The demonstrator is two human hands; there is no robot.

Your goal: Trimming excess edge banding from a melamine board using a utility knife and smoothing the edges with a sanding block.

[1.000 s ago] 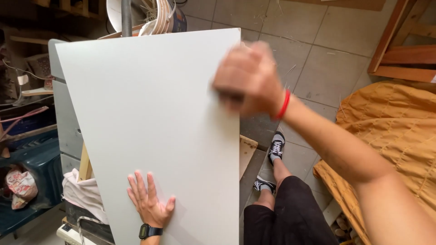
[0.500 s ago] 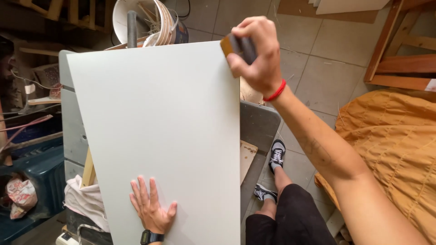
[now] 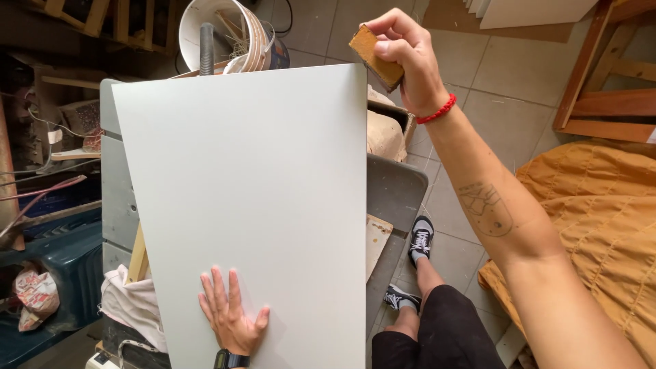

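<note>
Board: a large pale grey board (image 3: 253,205) is laid tilted across a grey tabletop (image 3: 396,188), its far right corner near the right hand.
Left hand: the left hand (image 3: 229,318) is pressed flat on the near end of the board, fingers spread wide, nothing gripped; a dark watch (image 3: 231,359) is worn at the wrist.
Right hand: the right hand (image 3: 410,58) is closed around a brown sanding block (image 3: 374,56), held at the board's far right corner; whether the block touches the edge cannot be told. A red cord bracelet (image 3: 437,111) is worn on the wrist.
Behind the board: a white bucket (image 3: 225,34) with scraps is seen just past the far edge.
Left side: a white cloth (image 3: 133,307) is draped beside the board.
Right side: an orange quilted cover (image 3: 601,225) is spread beside the tiled floor (image 3: 506,75).
</note>
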